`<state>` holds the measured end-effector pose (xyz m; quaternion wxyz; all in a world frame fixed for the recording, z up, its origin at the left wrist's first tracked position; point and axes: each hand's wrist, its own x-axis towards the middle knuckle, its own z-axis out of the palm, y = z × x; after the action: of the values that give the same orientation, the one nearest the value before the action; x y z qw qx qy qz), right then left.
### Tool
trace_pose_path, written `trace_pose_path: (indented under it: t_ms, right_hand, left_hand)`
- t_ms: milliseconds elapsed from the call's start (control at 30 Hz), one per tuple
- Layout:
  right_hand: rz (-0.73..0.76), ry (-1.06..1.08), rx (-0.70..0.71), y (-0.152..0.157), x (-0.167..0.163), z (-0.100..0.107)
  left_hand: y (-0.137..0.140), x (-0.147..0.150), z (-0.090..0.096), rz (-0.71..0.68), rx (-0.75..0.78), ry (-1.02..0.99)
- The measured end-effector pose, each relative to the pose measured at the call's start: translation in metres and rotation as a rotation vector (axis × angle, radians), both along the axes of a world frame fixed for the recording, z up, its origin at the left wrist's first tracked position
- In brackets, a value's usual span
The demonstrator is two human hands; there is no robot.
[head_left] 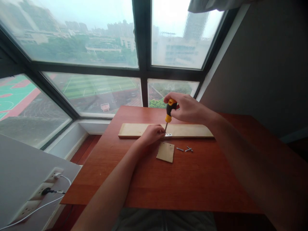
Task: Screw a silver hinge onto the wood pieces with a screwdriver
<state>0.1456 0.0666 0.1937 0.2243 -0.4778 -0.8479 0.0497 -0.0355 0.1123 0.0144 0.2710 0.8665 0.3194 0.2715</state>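
Observation:
My right hand (185, 106) is wrapped round the handle of a yellow-and-black screwdriver (169, 110), which stands nearly upright with its shaft pointing down. Its tip meets a small metal hinge (168, 135) at the near edge of a long pale wooden board (190, 131). My left hand (154, 132) rests on the board, fingers pinched together beside the tip; whatever they hold is too small to make out. Closer to me lie a small square wooden piece (165, 152) with two holes along its far edge and several loose screws (189, 149).
The reddish-brown table (192, 183) carries all of this. Beyond it stand large windows with dark frames (143, 64). A grey wall (264, 64) rises on the right. Power sockets (38, 191) with plugged-in cables are on the low wall at the left.

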Motion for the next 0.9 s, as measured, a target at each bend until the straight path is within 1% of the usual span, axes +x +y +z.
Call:
trace_pose_path:
  t_ms: [33, 167, 200, 267, 433, 533, 633, 767, 900]
  right_hand:
    - [-0.012, 0.003, 0.0, 0.0, 0.0, 0.0]
    - [-0.174, -0.065, 0.049, 0.001, -0.005, -0.004]
    - [-0.191, -0.073, 0.055, 0.001, -0.006, -0.005]
    - [-0.171, -0.066, 0.059, 0.002, -0.007, -0.005]
    - [-0.006, -0.023, 0.032, -0.003, 0.002, 0.005]
    - [0.023, -0.016, -0.002, -0.007, 0.012, 0.011]
    - [-0.038, 0.011, 0.004, -0.01, 0.02, 0.012]
    - [-0.158, 0.076, 0.031, -0.013, 0.027, 0.007]
    - [-0.277, 0.224, 0.127, -0.011, 0.035, -0.001]
  left_hand:
    - [0.0, 0.0, 0.0, 0.001, -0.004, -0.002]
    - [0.0, 0.0, -0.002, 0.001, -0.006, -0.01]
    - [0.001, 0.0, -0.003, 0.001, -0.006, -0.009]
    - [0.001, 0.0, -0.004, 0.0, -0.003, -0.008]
    - [0.001, 0.0, -0.001, 0.003, -0.012, -0.038]
    - [0.0, 0.0, 0.002, 0.002, -0.033, -0.068]
    - [0.0, 0.001, 0.003, -0.006, -0.042, -0.081]
    - [0.001, 0.002, 0.001, 0.004, -0.029, -0.058]
    - [0.001, 0.002, -0.001, 0.015, -0.046, -0.039]
